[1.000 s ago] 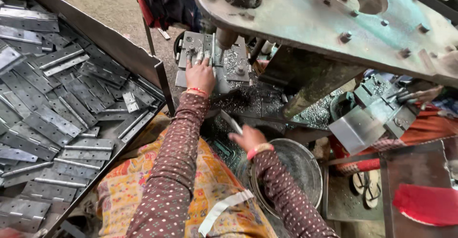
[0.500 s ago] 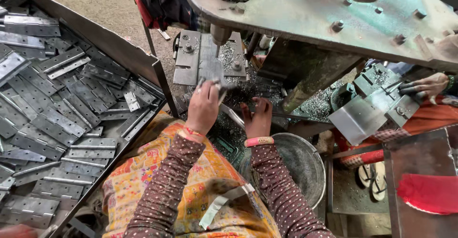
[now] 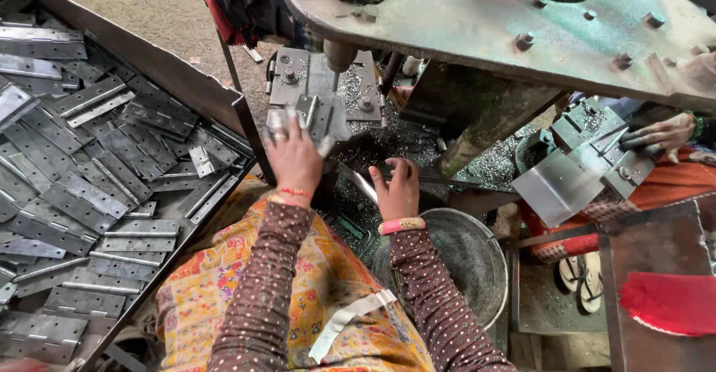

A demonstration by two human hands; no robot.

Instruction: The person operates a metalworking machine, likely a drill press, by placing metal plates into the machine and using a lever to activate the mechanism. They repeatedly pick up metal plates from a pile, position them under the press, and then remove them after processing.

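Since earlier: left hand (image 3: 294, 159) has lifted a hinge plate (image 3: 317, 115) clear of the die block (image 3: 321, 77) | left fingers pinch its edge, keeping them outside the punch | right hand (image 3: 399, 186) rests half-open, holding nothing, on the chip-strewn press bed (image 3: 418, 148) | hinge bin (image 3: 89, 178) at left, within reach.

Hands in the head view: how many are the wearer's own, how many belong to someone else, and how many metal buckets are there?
Wearer's hands: 2, left hand holding a metal hinge piece, right hand resting on the bench below the press.
Another person's hand: 1, the co-worker's hand at the right edge.
Metal bucket: 1.
Total: 4.
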